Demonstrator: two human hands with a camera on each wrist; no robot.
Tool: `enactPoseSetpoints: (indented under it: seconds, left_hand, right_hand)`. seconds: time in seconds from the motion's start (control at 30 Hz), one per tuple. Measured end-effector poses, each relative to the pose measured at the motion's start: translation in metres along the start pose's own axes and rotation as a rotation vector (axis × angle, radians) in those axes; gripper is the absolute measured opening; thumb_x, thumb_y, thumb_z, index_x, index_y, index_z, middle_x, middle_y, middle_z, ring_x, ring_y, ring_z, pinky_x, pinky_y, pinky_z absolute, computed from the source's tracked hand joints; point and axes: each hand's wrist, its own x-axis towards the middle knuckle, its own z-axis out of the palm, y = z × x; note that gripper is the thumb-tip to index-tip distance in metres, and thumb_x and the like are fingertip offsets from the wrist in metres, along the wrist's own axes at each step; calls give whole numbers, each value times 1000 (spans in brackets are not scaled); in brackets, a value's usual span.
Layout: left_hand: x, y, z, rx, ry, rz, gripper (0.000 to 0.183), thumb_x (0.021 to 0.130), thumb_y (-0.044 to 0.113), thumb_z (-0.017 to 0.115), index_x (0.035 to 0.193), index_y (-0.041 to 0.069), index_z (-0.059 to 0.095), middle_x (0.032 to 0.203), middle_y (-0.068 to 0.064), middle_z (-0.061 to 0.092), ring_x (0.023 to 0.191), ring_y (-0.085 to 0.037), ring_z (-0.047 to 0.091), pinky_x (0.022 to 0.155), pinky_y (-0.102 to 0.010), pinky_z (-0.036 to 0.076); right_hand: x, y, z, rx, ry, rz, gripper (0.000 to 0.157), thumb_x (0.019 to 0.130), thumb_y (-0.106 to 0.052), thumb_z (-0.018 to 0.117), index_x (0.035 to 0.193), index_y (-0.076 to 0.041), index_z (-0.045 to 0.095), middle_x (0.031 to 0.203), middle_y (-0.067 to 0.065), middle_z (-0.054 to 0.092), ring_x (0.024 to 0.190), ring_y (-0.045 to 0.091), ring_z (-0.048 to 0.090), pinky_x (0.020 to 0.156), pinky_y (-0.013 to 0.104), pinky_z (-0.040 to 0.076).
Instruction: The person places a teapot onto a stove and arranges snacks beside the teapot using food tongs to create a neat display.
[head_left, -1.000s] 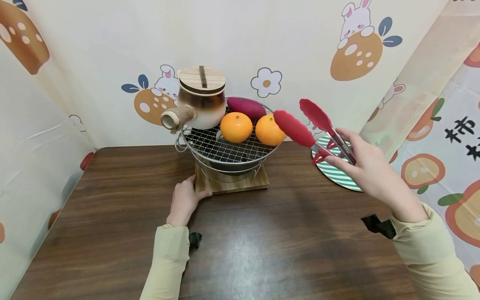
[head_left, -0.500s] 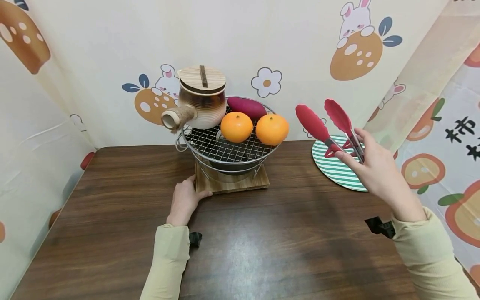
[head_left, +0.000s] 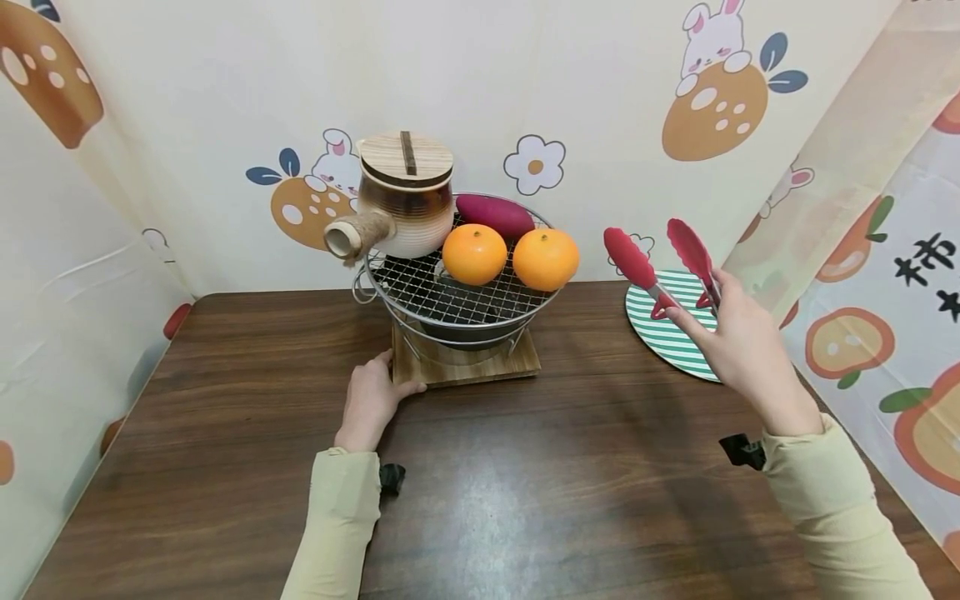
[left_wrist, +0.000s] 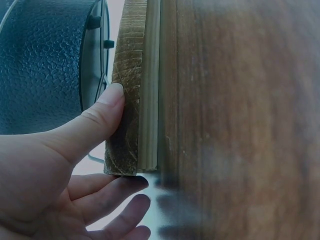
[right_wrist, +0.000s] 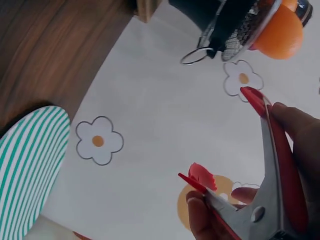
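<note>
My right hand [head_left: 742, 350] grips red-tipped metal tongs [head_left: 630, 257] over the table's right side. The tongs' two arms are spread apart with nothing between them. On the round wire grill rack [head_left: 420, 302] sit two oranges [head_left: 474, 255], with a purple sweet potato [head_left: 498, 215] behind them. A clay pot [head_left: 420, 218] with a wooden lid stands at the rack's left. Beneath the grill is a wooden board [head_left: 513, 360]. At its front left corner, my left hand [head_left: 369, 398] holds it; the thumb [left_wrist: 102, 110] presses one edge and the fingers curl round the end.
A round green-and-white striped mat [head_left: 667, 346] lies at the back right, below the tongs. A patterned curtain [head_left: 600, 100] rises behind the table [head_left: 465, 492] and along both sides. The pot's rope-wrapped handle [head_left: 363, 232] juts out to the left, beyond the rack's rim.
The right hand has drawn the tongs rightward from the right-hand orange, then slightly lower, to above the striped mat. The left hand and everything on the rack stay where they were.
</note>
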Motion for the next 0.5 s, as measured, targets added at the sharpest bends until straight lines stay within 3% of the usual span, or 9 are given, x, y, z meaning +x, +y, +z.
enactPoseSetpoints:
  seconds: [0.2, 0.5]
  left_hand:
    - [0, -1, 0, -2, -1, -2, 80, 79, 32, 78, 139, -10, 45, 126, -30, 60, 112, -42, 61, 91, -50, 51]
    - [0, 0, 0, -8, -4, -8, 80, 79, 31, 78, 139, -9, 45, 126, -32, 59, 110, -40, 62, 91, -49, 51]
  right_hand:
    - [5, 1, 14, -28, 9, 0, 89, 92, -52, 55, 146, 13, 24, 111, 34, 55, 93, 44, 54, 76, 59, 47]
    - [11, 2, 35, -29, -17, 16, 86, 92, -54, 54, 141, 13, 31, 106, 31, 57, 89, 40, 55, 73, 52, 48]
